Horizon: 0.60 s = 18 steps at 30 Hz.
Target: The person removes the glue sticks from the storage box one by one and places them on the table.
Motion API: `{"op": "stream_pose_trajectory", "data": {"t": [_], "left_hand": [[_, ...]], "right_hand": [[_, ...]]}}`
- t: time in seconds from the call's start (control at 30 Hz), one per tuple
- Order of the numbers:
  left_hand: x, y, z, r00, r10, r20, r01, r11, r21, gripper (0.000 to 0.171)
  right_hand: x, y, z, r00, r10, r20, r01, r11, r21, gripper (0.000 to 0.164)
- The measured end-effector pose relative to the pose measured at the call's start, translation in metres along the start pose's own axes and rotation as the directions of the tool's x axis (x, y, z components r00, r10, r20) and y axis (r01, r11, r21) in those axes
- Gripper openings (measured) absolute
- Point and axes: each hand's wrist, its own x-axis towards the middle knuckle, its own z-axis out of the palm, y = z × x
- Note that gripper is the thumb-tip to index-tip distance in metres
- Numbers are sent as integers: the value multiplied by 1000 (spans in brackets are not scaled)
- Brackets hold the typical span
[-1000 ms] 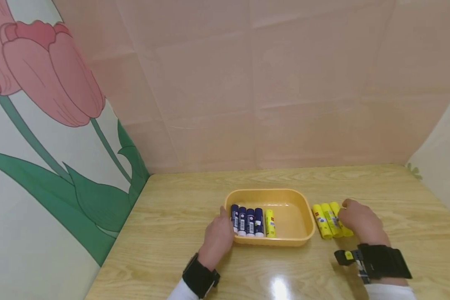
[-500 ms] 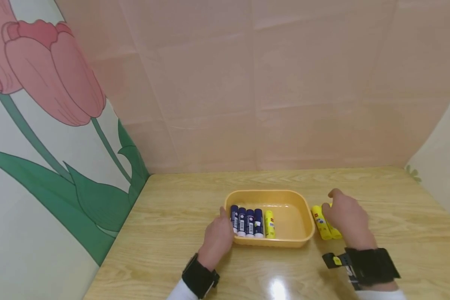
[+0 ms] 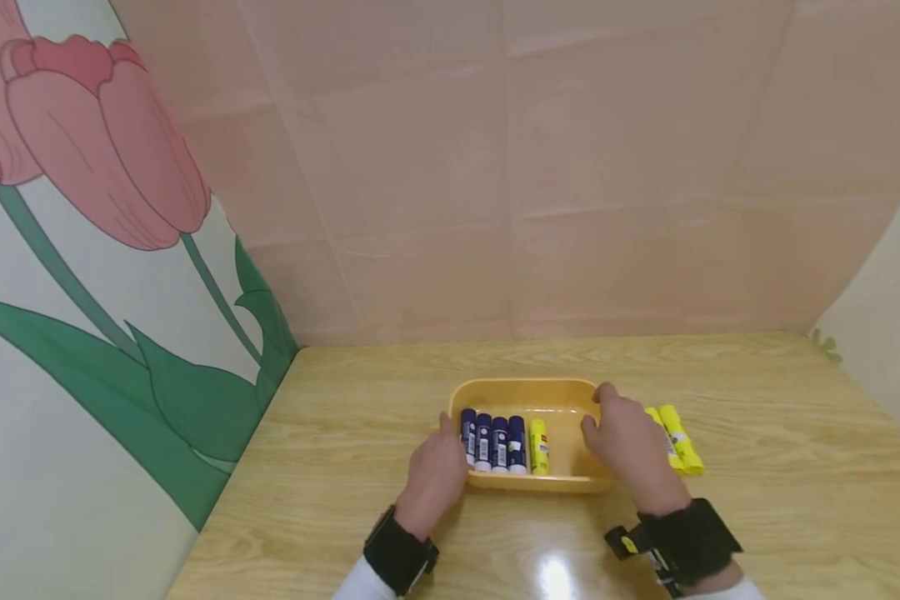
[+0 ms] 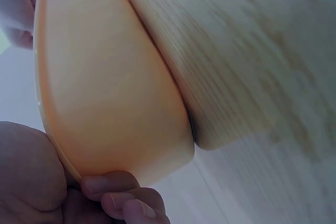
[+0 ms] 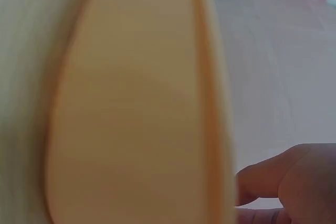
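A yellow-orange plastic tray point(image 3: 570, 483) stands on the table. My left hand point(image 3: 437, 468) grips its left end, thumb at the rim and curled fingers point(image 4: 113, 182) against the outer wall. Inside, several dark blue glue sticks point(image 3: 499, 442) with white ends lie side by side at the left, and one yellow glue stick point(image 3: 539, 446) is to their right. My right hand point(image 3: 633, 446) is over the tray's right end, thumb and forefinger apart above the rim. I cannot tell whether it holds anything. Two yellow glue sticks point(image 3: 681, 439) on the table show just past it.
The wood-grain table point(image 3: 345, 425) runs back to a wall hung with a creased pinkish sheet point(image 3: 510, 208). At the left is a wall painted with pink tulips point(image 3: 112, 150). A pale wall point(image 3: 885, 308) bounds the right side.
My right hand has moved left from the yellow glue sticks to the tray's right end, uncovering two sticks and covering the place of the leftmost. My left hand and the tray have stayed put.
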Motion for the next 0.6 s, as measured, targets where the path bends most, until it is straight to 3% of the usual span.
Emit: {"op": "stream_pose_trajectory", "data": {"t": [0.33,0.6], "left_hand": [[1,0,2,1000,-8,14,9,1000,-16,57],[0,0,2,1000,-4,5,4,1000,7,57]], "right_hand": [[-4,-22,29,996,-25,89,28,999,-37,40],[-2,-23,39,981,17,192,-10,999,-37,54]]}}
